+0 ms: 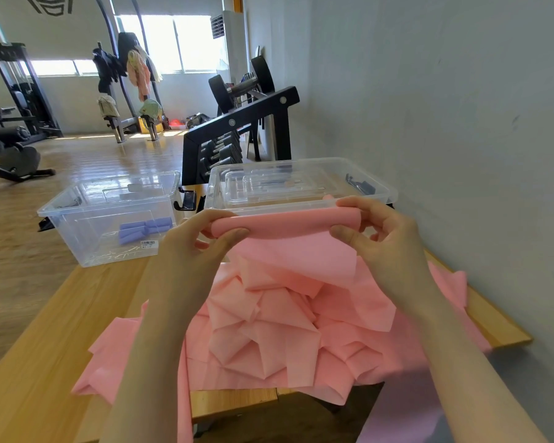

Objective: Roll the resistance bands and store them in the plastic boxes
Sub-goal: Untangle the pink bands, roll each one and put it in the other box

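A long pink resistance band (279, 327) lies crumpled over the wooden table (45, 340). Its far end is wound into a short roll (288, 223) held in the air above the pile. My left hand (202, 241) pinches the roll's left end between thumb and fingers. My right hand (375, 228) pinches the right end the same way. Behind the roll stands a clear plastic box (301, 183) with lids lying inside. A second clear box (109, 215) at the left holds a rolled purple band (144, 228).
A grey wall (461, 123) runs close along the table's right edge. A black dumbbell rack (237, 135) stands just behind the boxes. Gym machines and wooden floor fill the left background. Pink band hangs over the table's near edge.
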